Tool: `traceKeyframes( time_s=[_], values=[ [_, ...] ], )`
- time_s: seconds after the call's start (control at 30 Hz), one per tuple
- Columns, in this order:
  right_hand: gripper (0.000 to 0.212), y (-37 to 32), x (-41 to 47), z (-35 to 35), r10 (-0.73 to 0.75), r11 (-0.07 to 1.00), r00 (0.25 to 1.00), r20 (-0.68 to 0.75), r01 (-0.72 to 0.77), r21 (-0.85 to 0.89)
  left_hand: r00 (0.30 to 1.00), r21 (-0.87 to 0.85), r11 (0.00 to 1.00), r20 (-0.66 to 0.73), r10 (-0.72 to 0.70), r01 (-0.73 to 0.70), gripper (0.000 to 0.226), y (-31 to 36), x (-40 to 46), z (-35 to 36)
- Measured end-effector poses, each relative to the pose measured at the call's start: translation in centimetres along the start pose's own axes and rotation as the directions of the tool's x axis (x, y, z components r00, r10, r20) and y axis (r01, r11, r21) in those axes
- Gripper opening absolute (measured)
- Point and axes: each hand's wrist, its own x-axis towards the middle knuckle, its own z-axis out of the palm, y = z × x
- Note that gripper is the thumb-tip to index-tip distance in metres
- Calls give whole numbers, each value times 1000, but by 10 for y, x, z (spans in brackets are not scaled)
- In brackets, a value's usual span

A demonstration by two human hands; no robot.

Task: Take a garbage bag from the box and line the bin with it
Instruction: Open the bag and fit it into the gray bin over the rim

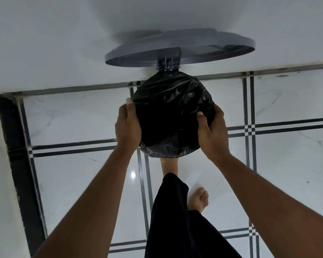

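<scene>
I look straight down on a round bin whose mouth and sides are covered by a black garbage bag (172, 112); the bin's body is hidden under the plastic. Its grey lid (179, 48) stands open on a hinge against the wall behind. My left hand (128, 125) lies against the bag at the rim's left side, thumb up, fingers out of sight behind the bin. My right hand (212, 131) grips the bag at the rim's right side, thumb on top of the plastic. No box of bags is in view.
The bin stands on a glossy white tiled floor (280, 101) with black stripe lines, close to a white wall (63, 43). A dark vertical frame (17, 146) runs down the left. My bare feet (198, 199) and black trousers are just below the bin.
</scene>
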Motion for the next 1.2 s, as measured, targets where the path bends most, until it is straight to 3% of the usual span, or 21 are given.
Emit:
traceKeyframes(
  time_s=[0.07,0.13,0.2,0.27,0.37,0.47,0.53,0.6,0.67,0.73,0.8,0.9,0.93,1.0,1.07,1.17,1.2],
  values=[
    [60,-2,0,2,-8,1000,1000,7,8,-5,983,-30,988,109,-149,154,76,0,10,0],
    [61,-1,1,3,-11,1000,1000,0,11,11,967,-16,970,85,-242,244,79,5,21,-1],
    [66,-1,5,7,3,1000,1000,7,-3,31,984,43,984,-42,-171,173,74,14,26,-4],
    [79,-1,13,7,32,999,999,-16,-31,38,991,50,999,-132,-13,20,60,20,29,-2],
    [83,-4,24,6,-24,999,999,-30,25,32,995,1,995,-3,95,-95,54,33,29,4],
    [82,-8,38,6,-32,999,998,60,30,43,985,173,985,171,-11,-19,74,46,37,7],
    [86,-13,50,4,23,1000,993,119,-25,17,984,266,964,160,-77,32,77,53,45,12],
    [81,-18,62,1,71,997,988,139,-73,9,997,326,944,76,29,-52,61,61,50,15],
    [68,-24,72,-1,28,999,994,104,-31,34,983,334,924,56,176,-184,43,69,51,21],
    [60,-31,78,1,-38,999,993,114,37,11,968,349,906,154,198,-240,43,74,52,28],
    [74,-40,82,5,-37,998,981,189,45,-39,956,413,882,265,124,-229,57,82,59,34],
    [80,-52,92,7,33,997,969,245,-14,-79,926,277,954,378,-2,-111,89,99,84,35],
    [77,-55,94,6,29,998,972,233,-15,-62,918,214,973,396,-2,-90,87,100,97,38],
    [63,-57,98,3,-4,1000,984,176,4,1,881,109,984,468,74,-140,59,111,99,37],
    [47,-55,96,-1,-15,1000,995,94,13,28,866,94,985,494,78,-142,59,118,92,35],
    [57,-43,89,-8,48,999,997,64,-48,9,933,84,996,355,-54,26,93,104,87,36],
    [64,-39,86,-12,80,997,991,106,-78,-20,967,142,990,248,-54,19,86,99,80,36]
  ],
)
